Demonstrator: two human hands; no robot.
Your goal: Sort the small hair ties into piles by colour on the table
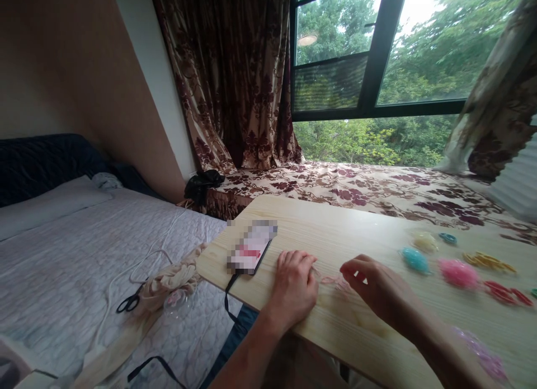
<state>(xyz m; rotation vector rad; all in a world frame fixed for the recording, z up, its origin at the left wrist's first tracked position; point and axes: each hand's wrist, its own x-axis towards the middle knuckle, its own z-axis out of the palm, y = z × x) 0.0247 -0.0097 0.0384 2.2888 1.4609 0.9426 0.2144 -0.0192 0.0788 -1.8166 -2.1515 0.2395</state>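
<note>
My left hand (296, 287) rests on the light wooden table (319, 221), its fingers curled down and closed at one end of a thin pink strand (328, 279), which looks like small linked rubber bands. To its right, my right hand (373, 277) is bent with thumb and fingertips brought together just above the loose pink pieces at the strand's other end. Whatever those fingertips pinch is too small to make out. A phone (251, 248) with a blurred screen and black strap lies left of my left hand.
Right of my hands lie a teal bundle (415, 260), a pink bundle (458, 273), yellow bands (489, 261), red bands (505, 294) and a purple bundle (482, 352). Black-handled scissors (129, 303) and cloth (168, 280) are on the bed (62, 277). A window seat (348, 184) borders the table's far side.
</note>
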